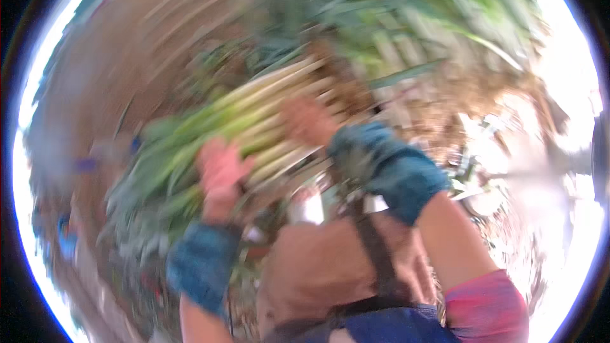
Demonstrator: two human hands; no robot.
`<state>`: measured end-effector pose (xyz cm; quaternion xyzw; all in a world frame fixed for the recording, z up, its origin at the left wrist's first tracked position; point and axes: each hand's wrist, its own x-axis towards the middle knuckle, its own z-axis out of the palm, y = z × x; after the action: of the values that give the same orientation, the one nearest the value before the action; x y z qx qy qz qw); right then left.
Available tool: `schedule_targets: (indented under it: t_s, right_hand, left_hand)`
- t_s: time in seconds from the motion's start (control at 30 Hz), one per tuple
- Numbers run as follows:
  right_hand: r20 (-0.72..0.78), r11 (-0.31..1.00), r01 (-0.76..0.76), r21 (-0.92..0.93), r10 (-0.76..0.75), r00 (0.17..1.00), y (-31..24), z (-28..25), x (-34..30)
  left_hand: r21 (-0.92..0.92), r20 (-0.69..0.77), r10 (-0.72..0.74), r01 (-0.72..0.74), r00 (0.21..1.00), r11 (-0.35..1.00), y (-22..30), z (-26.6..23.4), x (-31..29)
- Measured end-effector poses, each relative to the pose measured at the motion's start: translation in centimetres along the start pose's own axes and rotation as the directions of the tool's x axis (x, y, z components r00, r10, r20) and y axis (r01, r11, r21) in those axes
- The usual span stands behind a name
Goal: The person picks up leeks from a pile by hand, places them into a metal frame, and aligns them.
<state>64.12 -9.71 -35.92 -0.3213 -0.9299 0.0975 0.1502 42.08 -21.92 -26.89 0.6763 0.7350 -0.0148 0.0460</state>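
Blue cloth and a dark strap (375, 248) sit lowest, close under the camera, below two forearms in blue cuffs. Left hand (219, 174) grips a bundle of long pale-green stalks (254, 111) from beneath — fingers wrapped on it. Right hand (305, 121) presses the bundle's root end; blur hides its fingers, so I cannot tell their state.

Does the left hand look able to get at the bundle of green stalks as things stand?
Probably yes. The left hand already lies against the underside of the bundle of green stalks, with nothing between them. The right hand is on the bundle's pale end too. Heavy blur hides whether the fingers are closed around it.
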Motion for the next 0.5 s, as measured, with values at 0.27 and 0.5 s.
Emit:
schedule_targets:
  t_s: [0.27, 0.5]
  right_hand:
    - [0.149, 0.992, -0.128, 0.004, 0.126, 0.981, -1.0, -3.5, 0.2]
    - [-0.298, 0.833, -0.018, 0.552, 0.218, 0.929, 6.7, -13.9, -7.7]
  left_hand:
    - [0.158, -0.184, 0.205, -0.177, 0.961, 0.971, -1.4, 3.5, 1.4]
    - [0.253, -0.217, 0.308, -0.251, 0.926, 0.934, -3.3, 5.8, 1.5]
